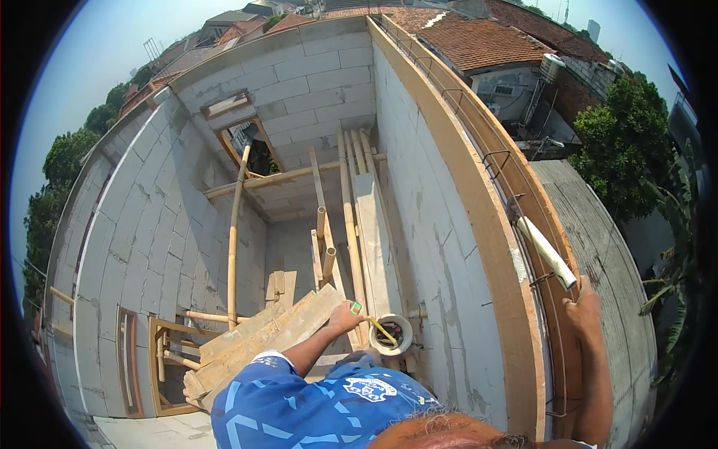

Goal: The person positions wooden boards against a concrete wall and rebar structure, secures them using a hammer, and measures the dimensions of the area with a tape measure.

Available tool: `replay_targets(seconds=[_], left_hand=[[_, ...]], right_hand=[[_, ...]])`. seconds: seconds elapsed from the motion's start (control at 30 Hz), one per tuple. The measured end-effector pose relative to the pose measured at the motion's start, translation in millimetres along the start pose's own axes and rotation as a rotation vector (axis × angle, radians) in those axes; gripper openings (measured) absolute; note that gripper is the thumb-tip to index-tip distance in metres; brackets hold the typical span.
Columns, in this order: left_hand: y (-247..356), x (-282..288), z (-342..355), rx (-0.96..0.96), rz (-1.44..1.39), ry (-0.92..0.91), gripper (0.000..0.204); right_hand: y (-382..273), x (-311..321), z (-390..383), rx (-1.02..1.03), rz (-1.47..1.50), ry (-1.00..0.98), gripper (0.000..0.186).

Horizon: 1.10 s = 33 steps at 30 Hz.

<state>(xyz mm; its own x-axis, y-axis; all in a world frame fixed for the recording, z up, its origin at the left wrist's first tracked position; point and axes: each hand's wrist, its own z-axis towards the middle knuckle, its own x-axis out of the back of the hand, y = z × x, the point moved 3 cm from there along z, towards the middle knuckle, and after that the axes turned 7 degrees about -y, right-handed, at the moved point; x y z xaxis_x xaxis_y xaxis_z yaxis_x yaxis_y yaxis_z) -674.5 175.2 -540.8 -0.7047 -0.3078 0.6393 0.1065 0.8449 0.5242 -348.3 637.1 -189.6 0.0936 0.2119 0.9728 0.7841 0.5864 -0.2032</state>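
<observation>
My left hand (345,317) is closed around a small green-and-white tool that looks like a tape measure (355,307). A yellow strip (384,331) runs from beside it to a white bucket (392,334) just right of the hand; other contents of the bucket are hard to make out. Far to the right, my right hand (583,310) grips the top edge of the outer brown formwork board (550,239). Right above those fingers lies a hammer (546,253) with a whitish handle, resting across the formwork, its metal head at the far end.
Inside the formwork runs a steel reinforcement cage (497,168), beside the inner board (449,150). Rough planks (262,337) and bamboo poles (236,239) span the deep room between grey block walls (142,217). A corrugated roof (598,247) lies outside, lower down.
</observation>
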Motion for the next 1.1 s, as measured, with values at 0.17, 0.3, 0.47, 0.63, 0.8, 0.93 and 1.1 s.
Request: replay_targets(seconds=[0.17, 0.3, 0.47, 0.63, 0.8, 0.93, 1.1], left_hand=[[-116.8, 19.9, -14.1, 0.267, 0.036, 0.031, 0.074], [-193.7, -2.2, -39.3, 0.396, 0.078, 0.02, 0.071], [-165.5, 3.2, -47.4, 0.29, -0.022, -0.092, 0.076], [-90.1, 30.7, -27.9, 0.209, -0.192, -0.22, 0.079], [-61.1, 32.3, -4.1, -0.013, -0.072, -0.192, 0.076], [-52.5, 23.8, 4.7, -0.091, 0.066, -0.195, 0.065], [-40.4, 27.0, -2.0, -0.068, 0.044, -0.252, 0.064]], right_hand=[[22.0, -5.6, -4.6, 0.088, 0.035, 0.049, 0.052], [28.1, -14.0, 9.0, 0.155, -0.019, 0.094, 0.052], [35.0, -15.6, 16.7, 0.047, 0.029, 0.04, 0.064], [75.0, -31.2, 22.0, 0.138, -0.025, 0.162, 0.074], [49.8, -25.2, 14.6, 0.094, -0.022, 0.158, 0.065], [51.4, -23.5, 16.6, 0.063, -0.026, 0.078, 0.072], [64.6, -28.3, 16.8, 0.059, -0.029, 0.085, 0.074]])
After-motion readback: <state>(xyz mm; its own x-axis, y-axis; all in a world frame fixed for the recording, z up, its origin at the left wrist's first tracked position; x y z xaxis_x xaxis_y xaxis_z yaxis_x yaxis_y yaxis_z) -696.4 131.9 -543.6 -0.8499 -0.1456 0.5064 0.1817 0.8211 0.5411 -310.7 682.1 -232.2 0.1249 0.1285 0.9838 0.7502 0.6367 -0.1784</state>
